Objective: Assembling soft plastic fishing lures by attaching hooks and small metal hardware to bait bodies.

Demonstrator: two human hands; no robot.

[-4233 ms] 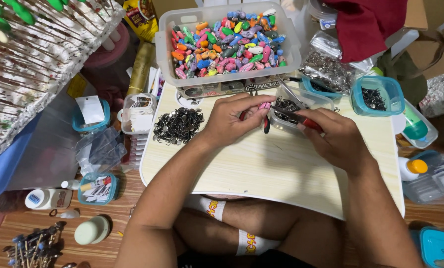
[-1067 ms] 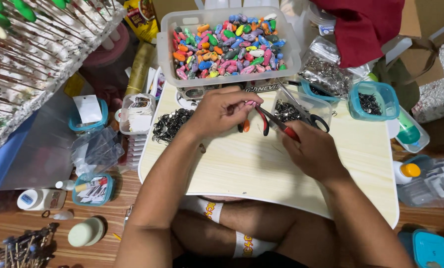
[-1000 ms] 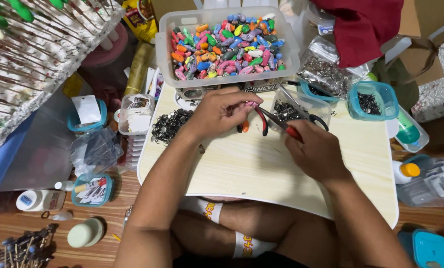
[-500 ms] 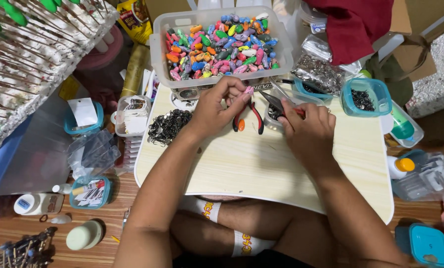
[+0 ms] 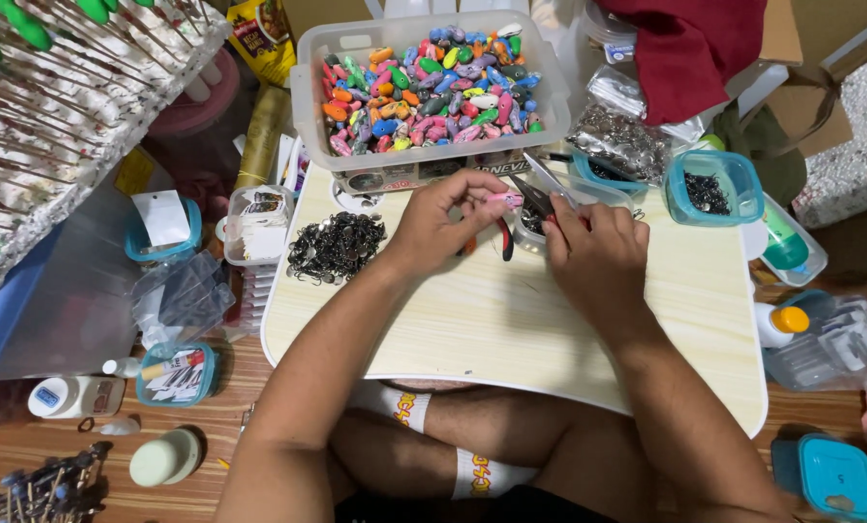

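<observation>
My left hand (image 5: pixel 443 221) pinches a small pink bead-like piece (image 5: pixel 503 199) above the light wooden lap table (image 5: pixel 511 329). My right hand (image 5: pixel 598 254) grips red-handled pliers (image 5: pixel 535 205), whose dark jaws meet the pink piece. Both hands are close together near the table's far edge. A pile of dark metal clasps (image 5: pixel 337 247) lies to the left of my left hand. Just beyond the hands stands a clear bin (image 5: pixel 429 87) full of colourful small pieces.
Teal-rimmed tubs of dark parts (image 5: pixel 712 189) sit at the right, with a clear bag of metal bits (image 5: pixel 622 136). A small parts box (image 5: pixel 257 223), plastic bags, glue bottles (image 5: pixel 780 322) and a wire rack (image 5: pixel 56 116) crowd the floor around.
The view shifted slightly. My right hand drew in toward my left, bringing the pliers up to the pink piece, which my left hand raised a little.
</observation>
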